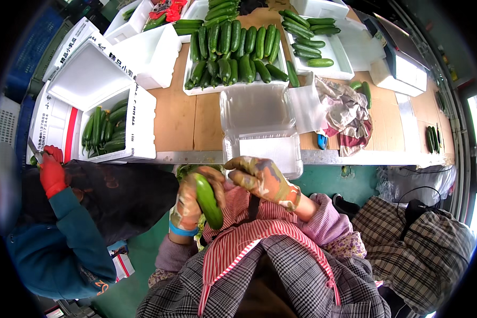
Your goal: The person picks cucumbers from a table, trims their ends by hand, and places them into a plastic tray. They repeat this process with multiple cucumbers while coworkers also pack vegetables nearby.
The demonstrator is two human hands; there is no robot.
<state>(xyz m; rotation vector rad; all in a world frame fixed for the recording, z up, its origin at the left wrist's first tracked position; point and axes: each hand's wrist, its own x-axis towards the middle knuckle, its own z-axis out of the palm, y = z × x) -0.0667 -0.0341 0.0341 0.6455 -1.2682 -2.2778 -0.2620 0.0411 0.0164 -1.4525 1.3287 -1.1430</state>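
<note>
My left hand [186, 204], in a camouflage-patterned glove with a blue band at the wrist, grips a green cucumber [210, 202] in front of my striped apron. The cucumber slants down over my lap. To its right, my right hand [262, 179] wears a matching glove, its fingers curled inward. Whether it pinches something small cannot be made out. Just beyond my right hand lies an open clear plastic clamshell tray [258, 109], with a white liner [268, 148] in its near half. That near half overhangs the table's front edge, partly covered by my right hand.
Cucumbers fill a white foam tray [189, 90] ahead; another foam tray [338, 59] stands right of it. A crumpled cloth [344, 109] and blue-handled tool [322, 141] lie at right. On the left, a co-worker's red-gloved hand [52, 171] holds a knife beside a foam box [143, 127] of cucumbers.
</note>
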